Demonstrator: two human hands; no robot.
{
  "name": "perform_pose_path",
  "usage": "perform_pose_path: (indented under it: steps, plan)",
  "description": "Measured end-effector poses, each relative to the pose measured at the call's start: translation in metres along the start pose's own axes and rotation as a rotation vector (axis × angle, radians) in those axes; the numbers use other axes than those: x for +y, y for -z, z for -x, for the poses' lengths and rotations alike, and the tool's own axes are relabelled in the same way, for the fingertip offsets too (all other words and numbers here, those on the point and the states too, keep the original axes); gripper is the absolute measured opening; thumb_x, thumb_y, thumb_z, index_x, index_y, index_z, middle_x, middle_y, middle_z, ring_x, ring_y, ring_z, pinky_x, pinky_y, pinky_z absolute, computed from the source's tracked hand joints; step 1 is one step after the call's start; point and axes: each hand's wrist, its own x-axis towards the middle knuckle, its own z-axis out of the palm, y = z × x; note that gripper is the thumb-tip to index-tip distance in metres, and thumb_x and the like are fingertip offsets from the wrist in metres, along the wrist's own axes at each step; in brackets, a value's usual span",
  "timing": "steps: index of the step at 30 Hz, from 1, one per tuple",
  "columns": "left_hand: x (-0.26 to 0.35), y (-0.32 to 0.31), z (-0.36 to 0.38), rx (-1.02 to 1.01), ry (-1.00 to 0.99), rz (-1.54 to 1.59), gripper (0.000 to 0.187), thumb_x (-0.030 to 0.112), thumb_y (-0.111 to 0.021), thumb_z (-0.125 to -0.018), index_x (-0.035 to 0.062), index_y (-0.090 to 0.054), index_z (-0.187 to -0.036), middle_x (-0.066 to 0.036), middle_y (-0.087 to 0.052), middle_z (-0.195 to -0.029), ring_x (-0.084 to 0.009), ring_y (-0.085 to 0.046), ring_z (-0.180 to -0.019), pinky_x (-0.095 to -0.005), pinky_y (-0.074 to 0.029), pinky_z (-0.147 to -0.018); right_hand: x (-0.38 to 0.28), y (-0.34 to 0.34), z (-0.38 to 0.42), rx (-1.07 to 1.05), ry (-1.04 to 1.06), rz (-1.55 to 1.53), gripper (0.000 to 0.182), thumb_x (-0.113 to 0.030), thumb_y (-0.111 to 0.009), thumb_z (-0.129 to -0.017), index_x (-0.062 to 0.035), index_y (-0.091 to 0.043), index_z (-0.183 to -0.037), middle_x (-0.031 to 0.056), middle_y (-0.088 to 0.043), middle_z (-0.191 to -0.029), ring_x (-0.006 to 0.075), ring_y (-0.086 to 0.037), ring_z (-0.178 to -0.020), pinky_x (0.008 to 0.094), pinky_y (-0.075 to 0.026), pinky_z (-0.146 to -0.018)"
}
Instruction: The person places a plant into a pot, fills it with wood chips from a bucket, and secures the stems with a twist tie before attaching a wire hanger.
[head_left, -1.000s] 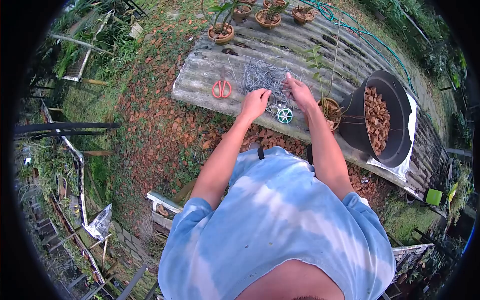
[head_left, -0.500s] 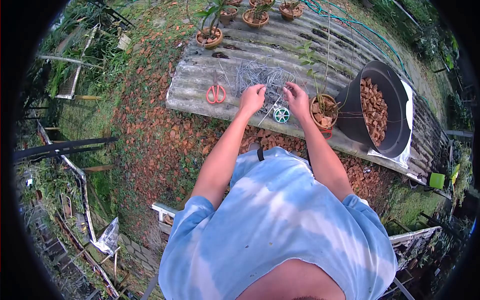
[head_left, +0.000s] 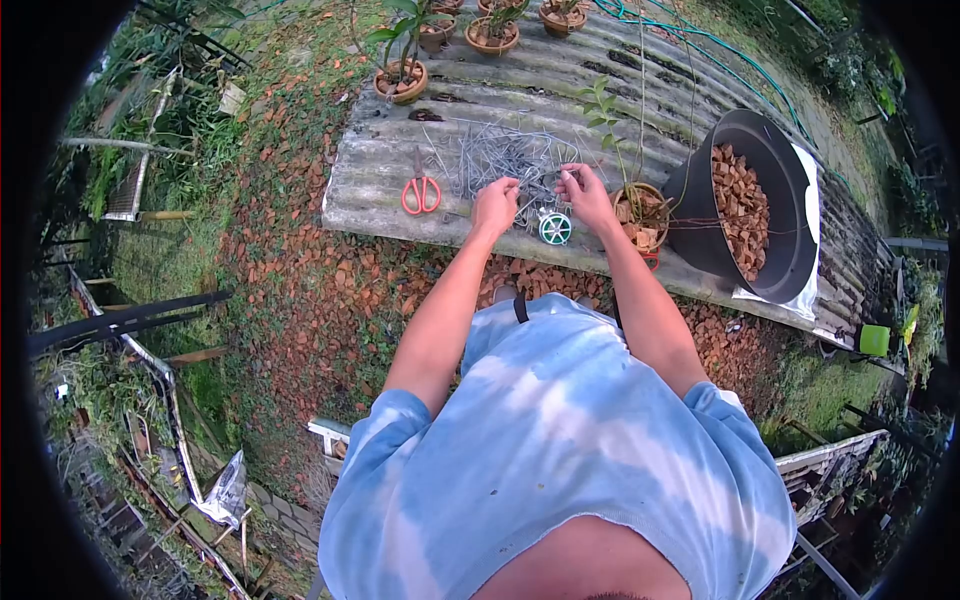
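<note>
My left hand (head_left: 496, 206) is closed, fingertips pinched together at the front of a tangled pile of grey wire pieces (head_left: 505, 150); whatever is between them is too small to make out. My right hand (head_left: 588, 198) has thumb and fingers pressed together on what looks like a thin piece of wire at the pile's right side. Between the hands, toward me, lies a round spool with a green and white spoked face (head_left: 554, 228). Orange-handled scissors (head_left: 421, 195) rest left of the pile, blades pointing away from me.
The corrugated sheet (head_left: 365, 190) carries a potted plant (head_left: 645, 205) close to my right hand. Beyond it a large black pot (head_left: 790, 240) leans on its side, holding brick chunks (head_left: 738, 210). Several potted plants stand along the back, and a green hose (head_left: 720, 45) runs behind.
The view has shifted slightly, so the table things appear a little further left. Both hands stay over the front of the wire pile, with the right fingers drawn more tightly together.
</note>
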Motion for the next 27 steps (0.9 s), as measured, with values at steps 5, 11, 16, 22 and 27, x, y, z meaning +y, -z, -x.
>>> perform_pose_path:
  steps: [5, 11, 16, 22, 27]
  plan:
    - [0.002, 0.001, 0.001, 0.142, -0.15, -0.025, 0.021, 0.017, -0.064, -0.097, 0.0048, -0.073, -0.111, -0.015, -0.076, -0.097, -0.0232, -0.074, -0.085, -0.0379, -0.056, -0.078, -0.005, -0.009, -0.003, 0.013, -0.032, -0.004, 0.023, -0.017, -0.057, -0.106, -0.0012, -0.055, -0.122, 0.0085, -0.069, -0.1, 0.0152, -0.07, -0.09, 0.028, -0.056, -0.072]
    - [-0.003, -0.001, -0.015, 0.203, -0.273, -0.121, 0.017, 0.016, -0.065, -0.095, 0.0095, -0.075, -0.106, -0.014, -0.072, -0.104, -0.0348, -0.069, -0.098, -0.0425, -0.053, -0.089, -0.009, -0.008, -0.007, 0.105, 0.009, -0.058, 0.02, -0.015, -0.058, -0.105, 0.0004, -0.056, -0.117, 0.0094, -0.07, -0.098, 0.0152, -0.071, -0.086, 0.028, -0.056, -0.071]
    - [0.01, 0.006, -0.012, 0.124, -0.106, -0.155, 0.019, 0.015, -0.064, -0.094, 0.0068, -0.074, -0.107, -0.016, -0.075, -0.101, -0.0319, -0.072, -0.096, -0.0414, -0.055, -0.087, 0.002, 0.003, -0.024, 0.245, 0.108, 0.086, 0.017, -0.01, -0.055, -0.102, 0.0008, -0.057, -0.116, 0.0092, -0.07, -0.096, 0.0148, -0.072, -0.085, 0.0286, -0.056, -0.072]
    - [-0.015, -0.001, -0.02, 0.082, -0.087, -0.041, 0.019, 0.015, -0.064, -0.094, 0.0043, -0.073, -0.108, -0.016, -0.075, -0.099, -0.032, -0.072, -0.095, -0.0409, -0.055, -0.087, -0.031, 0.019, -0.019, 0.182, 0.102, 0.0, 0.02, -0.008, -0.052, -0.104, 0.0017, -0.057, -0.12, 0.0107, -0.069, -0.105, 0.0161, -0.072, -0.096, 0.0286, -0.056, -0.077]
    - [-0.023, -0.012, -0.03, 0.075, -0.031, -0.003, 0.021, 0.012, -0.064, -0.095, 0.0026, -0.071, -0.112, -0.016, -0.075, -0.099, -0.0312, -0.072, -0.095, -0.0404, -0.055, -0.088, -0.039, 0.02, -0.011, 0.18, 0.154, -0.032, 0.021, -0.01, -0.052, -0.106, 0.0011, -0.058, -0.122, 0.0103, -0.068, -0.111, 0.0154, -0.07, -0.095, 0.028, -0.054, -0.079]
